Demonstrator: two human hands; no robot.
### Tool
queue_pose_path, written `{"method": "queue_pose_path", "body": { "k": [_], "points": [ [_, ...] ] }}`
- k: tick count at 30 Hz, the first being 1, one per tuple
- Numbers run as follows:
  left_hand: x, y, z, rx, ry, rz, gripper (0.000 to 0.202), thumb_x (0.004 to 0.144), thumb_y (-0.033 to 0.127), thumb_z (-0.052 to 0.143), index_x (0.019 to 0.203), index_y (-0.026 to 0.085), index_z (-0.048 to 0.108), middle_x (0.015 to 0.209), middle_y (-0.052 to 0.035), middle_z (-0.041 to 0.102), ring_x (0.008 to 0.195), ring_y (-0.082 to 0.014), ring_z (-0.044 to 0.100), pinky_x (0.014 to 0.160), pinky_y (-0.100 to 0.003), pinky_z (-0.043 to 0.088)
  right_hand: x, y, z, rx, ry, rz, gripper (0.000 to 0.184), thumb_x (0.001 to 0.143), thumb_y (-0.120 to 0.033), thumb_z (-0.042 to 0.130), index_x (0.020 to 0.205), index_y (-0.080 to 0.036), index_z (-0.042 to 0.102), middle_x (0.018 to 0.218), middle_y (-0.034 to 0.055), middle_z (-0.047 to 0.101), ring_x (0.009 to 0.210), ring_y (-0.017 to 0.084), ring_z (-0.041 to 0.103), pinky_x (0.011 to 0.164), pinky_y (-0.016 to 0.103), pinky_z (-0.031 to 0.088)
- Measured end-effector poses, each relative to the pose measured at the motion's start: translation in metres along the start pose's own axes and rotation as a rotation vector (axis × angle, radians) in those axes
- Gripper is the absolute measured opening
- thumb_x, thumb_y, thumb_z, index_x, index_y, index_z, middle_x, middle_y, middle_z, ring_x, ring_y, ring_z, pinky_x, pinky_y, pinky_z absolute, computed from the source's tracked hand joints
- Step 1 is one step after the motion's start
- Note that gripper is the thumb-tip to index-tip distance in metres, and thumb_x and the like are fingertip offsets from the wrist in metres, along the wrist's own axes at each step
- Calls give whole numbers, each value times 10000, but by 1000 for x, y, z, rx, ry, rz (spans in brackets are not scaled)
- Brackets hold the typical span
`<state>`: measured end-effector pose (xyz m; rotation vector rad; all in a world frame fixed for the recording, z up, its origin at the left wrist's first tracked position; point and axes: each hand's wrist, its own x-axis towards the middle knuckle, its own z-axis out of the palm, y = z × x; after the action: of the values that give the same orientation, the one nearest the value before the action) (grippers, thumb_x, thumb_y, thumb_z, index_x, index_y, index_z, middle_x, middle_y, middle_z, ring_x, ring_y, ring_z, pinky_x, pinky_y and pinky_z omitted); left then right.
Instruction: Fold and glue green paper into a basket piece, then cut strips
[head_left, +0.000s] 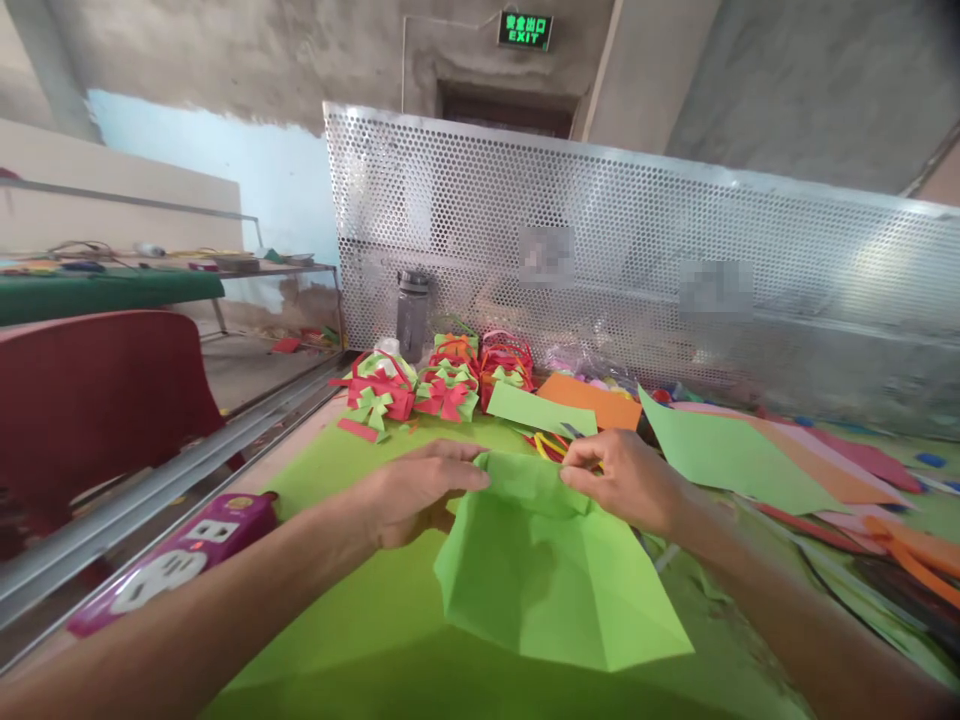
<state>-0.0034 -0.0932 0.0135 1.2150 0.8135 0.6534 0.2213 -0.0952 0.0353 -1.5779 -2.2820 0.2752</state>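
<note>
A light green sheet of paper (555, 580) with fold creases lies on the green table cover (360, 620) in front of me. My left hand (416, 490) pinches its far left corner, fingers closed on the folded edge. My right hand (626, 478) pinches the far right corner the same way. The top edge of the sheet is bent up between both hands. Both forearms reach in from the bottom corners.
Several red and green paper baskets (442, 380) stand at the back by a grey bottle (412, 312) and a perforated metal screen (637, 260). Loose green, orange and pink sheets (750, 450) lie on the right. A pink power strip (180, 560) sits on the left, past it a red chair (97, 400).
</note>
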Motion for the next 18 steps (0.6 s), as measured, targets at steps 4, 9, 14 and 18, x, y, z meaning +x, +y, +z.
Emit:
{"method": "queue_pose_path", "body": {
  "k": [4,9,14,18],
  "points": [
    [1,2,4,-104,59,-28,317,574,239,733,867,137,664,948,-90,692,909,-256,601,823,-382,437,0,1,2,-1,14,-11,227,760,-238,506,565,-172,600,555,-10,611,540,127,530,519,241,358],
    [6,2,6,-308,218,-16,307,808,321,582,1051,135,569,984,-100,656,803,-203,614,721,-328,468,2,6,5,46,226,-168,172,796,-207,538,703,-182,680,716,17,691,660,159,613,630,271,436],
    [6,-2,17,-373,226,38,322,913,319,397,1180,159,480,1126,-115,603,920,-224,604,779,-359,468,7,14,14,159,508,-403,132,838,-188,545,819,-189,676,845,42,689,783,162,640,723,273,488],
    [2,-8,28,-408,142,112,386,944,364,340,1269,172,422,1175,-129,585,996,-246,580,811,-383,463,12,18,24,153,618,-486,123,845,-194,545,829,-188,667,842,56,686,798,172,649,743,287,508]
  ]
}}
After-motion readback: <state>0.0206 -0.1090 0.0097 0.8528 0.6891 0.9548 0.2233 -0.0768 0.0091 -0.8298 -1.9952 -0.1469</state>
